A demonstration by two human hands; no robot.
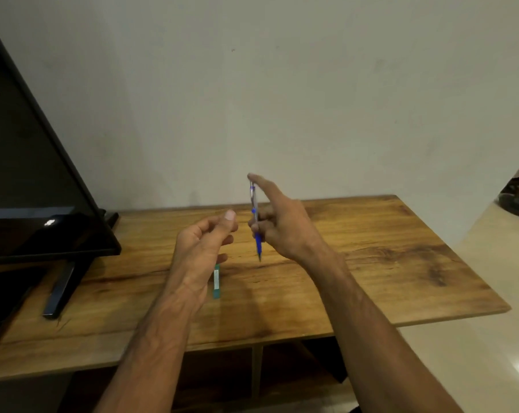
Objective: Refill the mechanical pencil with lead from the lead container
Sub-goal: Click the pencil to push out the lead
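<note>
Fingers [259, 226] of the right hand [285, 228] close around the mechanical pencil [255, 222] at mid-barrel, with the index finger stretched up along the shaft to its top end. The pencil stands nearly upright above the bench [371, 263], blue grip and tip pointing down, clear of the surface. The left hand [200, 248] hovers just beside it, palm turned toward the camera, fingers loosely curled and thumb raised toward the pencil; whether anything is pinched between thumb and fingers cannot be told. The two hands are near each other but do not touch. The lead container [216, 281], a slim teal case with a pale label, lies flat on the bench below the left hand, partly covered by the left wrist. At far left a dark monitor [37, 189] stands on its foot on the same wooden bench, its screen tilted and unlit. A plain pale wall [282, 84] rises behind the bench, and light floor tiles [475, 338] show at right.
</note>
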